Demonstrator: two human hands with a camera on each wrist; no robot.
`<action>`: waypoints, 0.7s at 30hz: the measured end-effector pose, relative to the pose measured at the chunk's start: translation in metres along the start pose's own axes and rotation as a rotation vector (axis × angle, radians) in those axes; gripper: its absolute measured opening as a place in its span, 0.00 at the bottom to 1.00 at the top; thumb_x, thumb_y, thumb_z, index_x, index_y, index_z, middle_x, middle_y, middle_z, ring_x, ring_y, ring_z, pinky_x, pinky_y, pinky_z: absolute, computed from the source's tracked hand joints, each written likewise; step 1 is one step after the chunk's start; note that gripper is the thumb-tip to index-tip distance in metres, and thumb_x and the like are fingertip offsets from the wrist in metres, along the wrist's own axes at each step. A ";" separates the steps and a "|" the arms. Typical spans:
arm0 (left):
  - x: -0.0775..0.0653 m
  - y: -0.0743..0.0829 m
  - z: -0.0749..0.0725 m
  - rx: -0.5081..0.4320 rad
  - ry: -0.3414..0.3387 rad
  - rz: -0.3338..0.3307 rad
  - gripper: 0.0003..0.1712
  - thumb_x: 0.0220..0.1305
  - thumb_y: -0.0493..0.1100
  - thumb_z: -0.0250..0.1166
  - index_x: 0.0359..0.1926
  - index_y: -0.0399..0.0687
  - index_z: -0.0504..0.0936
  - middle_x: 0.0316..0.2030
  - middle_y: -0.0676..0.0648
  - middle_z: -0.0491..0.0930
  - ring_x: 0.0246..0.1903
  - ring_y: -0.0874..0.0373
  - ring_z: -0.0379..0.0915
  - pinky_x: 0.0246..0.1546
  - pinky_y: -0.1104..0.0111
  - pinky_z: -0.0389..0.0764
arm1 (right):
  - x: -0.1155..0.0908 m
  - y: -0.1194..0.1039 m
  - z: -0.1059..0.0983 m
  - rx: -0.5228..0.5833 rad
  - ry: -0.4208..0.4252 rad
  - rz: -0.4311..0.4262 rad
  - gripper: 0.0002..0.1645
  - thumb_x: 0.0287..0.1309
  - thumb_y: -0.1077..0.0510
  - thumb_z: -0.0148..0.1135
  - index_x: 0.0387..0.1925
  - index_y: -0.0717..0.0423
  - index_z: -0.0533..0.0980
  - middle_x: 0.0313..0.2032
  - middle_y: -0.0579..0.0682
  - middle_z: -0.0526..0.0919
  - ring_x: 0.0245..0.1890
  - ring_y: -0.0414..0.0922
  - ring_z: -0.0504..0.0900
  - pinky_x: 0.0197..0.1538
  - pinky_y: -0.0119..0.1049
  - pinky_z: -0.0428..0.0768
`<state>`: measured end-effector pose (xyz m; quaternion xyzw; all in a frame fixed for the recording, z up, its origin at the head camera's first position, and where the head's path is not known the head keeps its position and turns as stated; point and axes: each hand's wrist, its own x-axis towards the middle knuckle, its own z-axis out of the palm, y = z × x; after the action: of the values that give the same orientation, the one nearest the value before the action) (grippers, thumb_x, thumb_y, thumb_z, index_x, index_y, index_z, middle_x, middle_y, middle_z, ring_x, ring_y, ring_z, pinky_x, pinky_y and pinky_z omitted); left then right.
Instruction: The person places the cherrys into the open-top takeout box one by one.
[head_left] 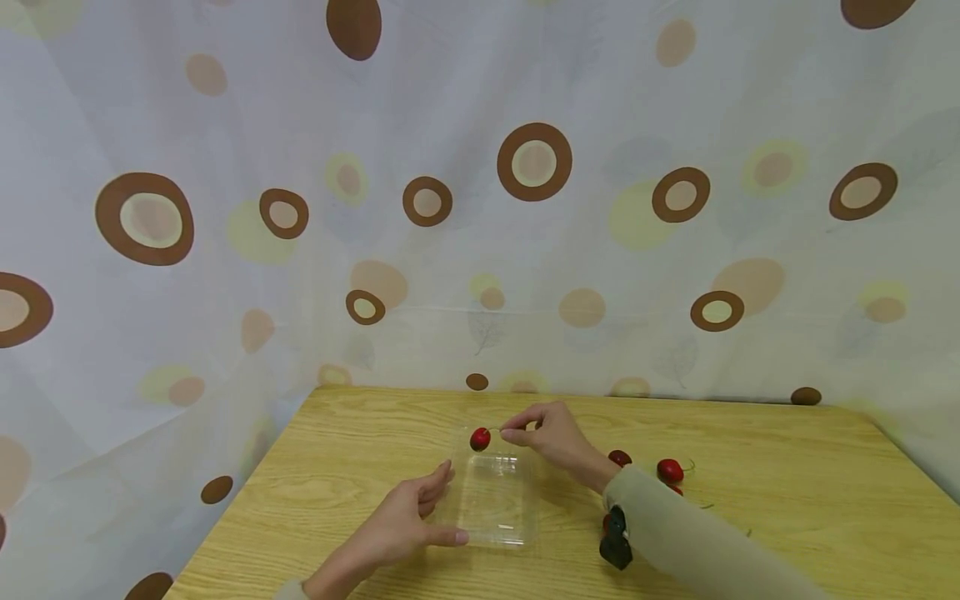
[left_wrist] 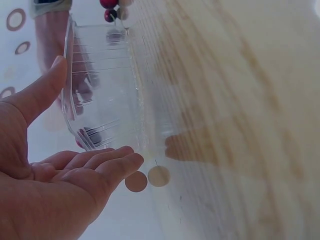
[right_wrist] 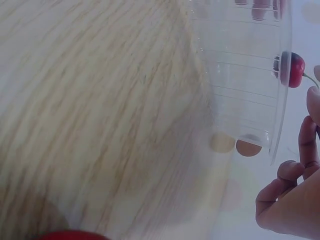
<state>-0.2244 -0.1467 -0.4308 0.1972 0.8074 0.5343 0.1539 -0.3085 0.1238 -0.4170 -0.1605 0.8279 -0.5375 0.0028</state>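
Observation:
A clear plastic box (head_left: 491, 500) stands on the wooden table, its top uncovered. Thumb and forefinger of my right hand (head_left: 551, 435) pinch the stem of a red cherry (head_left: 480, 439), which hangs at the far end of the box. In the right wrist view that cherry (right_wrist: 296, 70) shows by the box rim, partly seen through the plastic. My left hand (head_left: 401, 521) is at the box's left side with thumb and fingers extended; in the left wrist view the fingers (left_wrist: 112, 165) lie along the box wall. Whether they press it I cannot tell.
Right of the box lie several more cherries, one of them with its stem up (head_left: 670, 471), another dark one (head_left: 619, 457) by my right wrist. My right sleeve, with a black device (head_left: 616, 540) on it, partly covers them. A patterned curtain (head_left: 480, 250) hangs behind the table (head_left: 360, 425).

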 end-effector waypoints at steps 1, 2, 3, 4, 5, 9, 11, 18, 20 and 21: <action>0.000 0.000 0.000 0.001 0.001 0.001 0.59 0.63 0.43 0.79 0.81 0.29 0.50 0.78 0.29 0.56 0.75 0.31 0.55 0.72 0.44 0.64 | 0.000 0.000 0.001 -0.007 0.003 -0.001 0.08 0.66 0.58 0.74 0.42 0.60 0.91 0.40 0.47 0.88 0.32 0.46 0.72 0.36 0.37 0.72; 0.001 0.000 0.000 0.001 0.001 0.001 0.59 0.63 0.43 0.79 0.81 0.29 0.50 0.78 0.29 0.56 0.75 0.31 0.56 0.72 0.44 0.64 | 0.001 0.000 0.002 -0.013 0.005 -0.004 0.09 0.66 0.59 0.74 0.42 0.61 0.91 0.40 0.47 0.88 0.33 0.46 0.73 0.37 0.37 0.73; 0.001 0.000 0.000 0.002 0.002 -0.001 0.59 0.63 0.43 0.79 0.81 0.29 0.50 0.78 0.29 0.56 0.75 0.32 0.56 0.72 0.44 0.64 | 0.001 0.000 0.003 -0.017 0.006 -0.007 0.08 0.66 0.59 0.74 0.41 0.61 0.91 0.40 0.47 0.88 0.34 0.46 0.74 0.37 0.38 0.74; 0.001 0.000 0.000 0.002 0.004 -0.004 0.59 0.63 0.43 0.79 0.81 0.29 0.50 0.78 0.29 0.56 0.75 0.32 0.56 0.72 0.44 0.64 | 0.001 -0.001 0.004 -0.023 0.008 -0.009 0.08 0.66 0.59 0.74 0.41 0.61 0.90 0.39 0.48 0.88 0.34 0.46 0.75 0.38 0.38 0.74; 0.001 0.000 0.000 0.003 0.003 -0.004 0.59 0.63 0.43 0.79 0.81 0.29 0.50 0.78 0.29 0.56 0.75 0.32 0.56 0.72 0.44 0.64 | 0.001 -0.001 0.005 -0.026 0.009 -0.011 0.08 0.66 0.59 0.74 0.41 0.61 0.91 0.39 0.48 0.88 0.34 0.47 0.75 0.38 0.38 0.75; 0.001 0.000 0.000 -0.001 0.002 -0.012 0.59 0.63 0.43 0.79 0.81 0.29 0.50 0.78 0.29 0.56 0.75 0.32 0.56 0.72 0.43 0.64 | 0.001 -0.002 0.008 -0.047 0.018 -0.026 0.07 0.65 0.60 0.75 0.40 0.61 0.91 0.38 0.48 0.88 0.34 0.47 0.76 0.36 0.38 0.75; 0.001 0.000 0.000 0.001 0.001 -0.011 0.59 0.63 0.43 0.79 0.81 0.29 0.50 0.78 0.29 0.56 0.75 0.31 0.56 0.72 0.43 0.64 | 0.002 -0.002 0.010 -0.064 0.026 -0.033 0.07 0.65 0.60 0.75 0.39 0.61 0.91 0.37 0.47 0.88 0.34 0.47 0.77 0.36 0.38 0.75; 0.001 0.001 -0.001 0.013 0.009 -0.005 0.59 0.63 0.40 0.79 0.81 0.28 0.50 0.77 0.28 0.56 0.75 0.30 0.56 0.71 0.42 0.65 | 0.006 -0.001 0.018 -0.168 0.074 -0.053 0.03 0.62 0.59 0.77 0.34 0.54 0.92 0.32 0.42 0.85 0.36 0.46 0.79 0.41 0.41 0.75; 0.001 0.001 0.000 0.011 0.008 -0.008 0.59 0.63 0.40 0.79 0.81 0.29 0.50 0.77 0.28 0.56 0.75 0.30 0.56 0.71 0.42 0.65 | 0.007 0.000 0.021 -0.227 0.092 -0.067 0.02 0.61 0.58 0.78 0.32 0.51 0.92 0.30 0.40 0.82 0.32 0.43 0.76 0.44 0.44 0.72; 0.002 0.001 -0.001 0.010 0.008 -0.010 0.59 0.63 0.40 0.79 0.81 0.29 0.50 0.77 0.28 0.56 0.75 0.30 0.56 0.71 0.42 0.65 | 0.007 0.000 0.022 -0.253 0.099 -0.072 0.02 0.60 0.57 0.79 0.31 0.49 0.92 0.29 0.40 0.80 0.31 0.42 0.75 0.46 0.46 0.69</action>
<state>-0.2258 -0.1461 -0.4299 0.1918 0.8116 0.5304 0.1524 -0.3111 0.1020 -0.4253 -0.1625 0.8819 -0.4356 -0.0776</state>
